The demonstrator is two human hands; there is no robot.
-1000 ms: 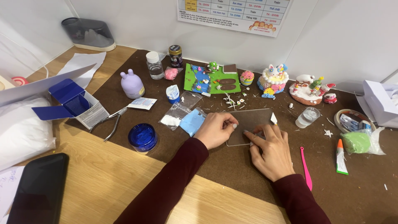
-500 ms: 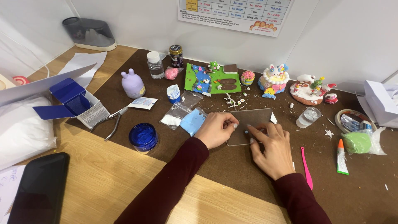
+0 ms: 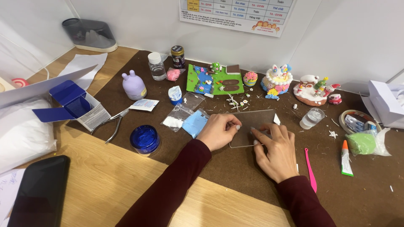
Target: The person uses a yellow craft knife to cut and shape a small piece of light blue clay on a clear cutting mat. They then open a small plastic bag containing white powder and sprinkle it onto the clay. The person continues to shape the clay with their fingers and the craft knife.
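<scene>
Grip, both hands: the left hand [image 3: 219,131] is curled, fingertips pressing the left edge of a clear plastic sheet [image 3: 251,126]; the right hand [image 3: 275,149] lies flat, fingers spread on the sheet's lower right part. Neither hand encloses an object. The sheet lies flat on the brown mat [image 3: 235,176] covering the tabletop [image 3: 101,180], near its middle. Just left of the left hand lies a light blue piece in a small bag [image 3: 194,123]; a blue round jar [image 3: 144,139] stands further left. A pink stick [image 3: 310,170] lies right of the right hand. Small clay models [image 3: 214,79] line the far edge.
</scene>
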